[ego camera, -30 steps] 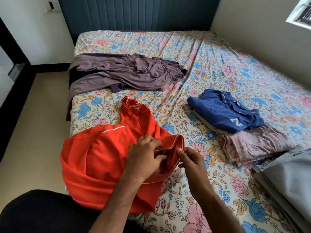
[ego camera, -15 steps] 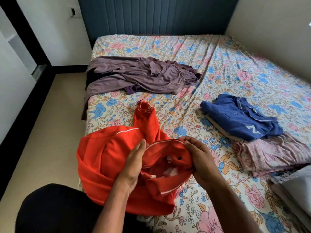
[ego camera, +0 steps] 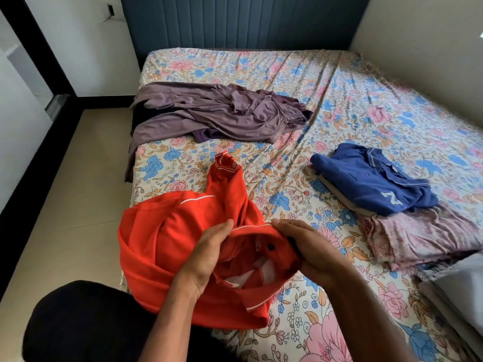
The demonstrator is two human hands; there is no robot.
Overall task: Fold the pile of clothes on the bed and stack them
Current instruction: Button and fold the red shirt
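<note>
A red polo shirt (ego camera: 167, 236) with white piping lies bunched at the near left corner of the floral bed (ego camera: 287, 82). My left hand (ego camera: 206, 257) holds the left side of its collar and my right hand (ego camera: 308, 249) grips the right side, spreading the collar open so the inside label shows. One sleeve points away from me. A rumpled mauve garment (ego camera: 217, 113) lies unfolded further up the bed. To the right a folded blue polo (ego camera: 371, 178) tops a stack on a beige piece and a folded pink floral cloth (ego camera: 418, 233).
Grey and white folded fabric (ego camera: 460, 280) sits at the right edge. A dark padded headboard (ego camera: 243, 22) stands behind the bed, a wall runs along the right, and tiled floor (ego camera: 73, 205) lies to the left. My dark-clothed knee (ego camera: 86, 325) is at the bottom.
My hands have moved apart along the red shirt's collar, opening it wider. The view has shifted left and closer.
</note>
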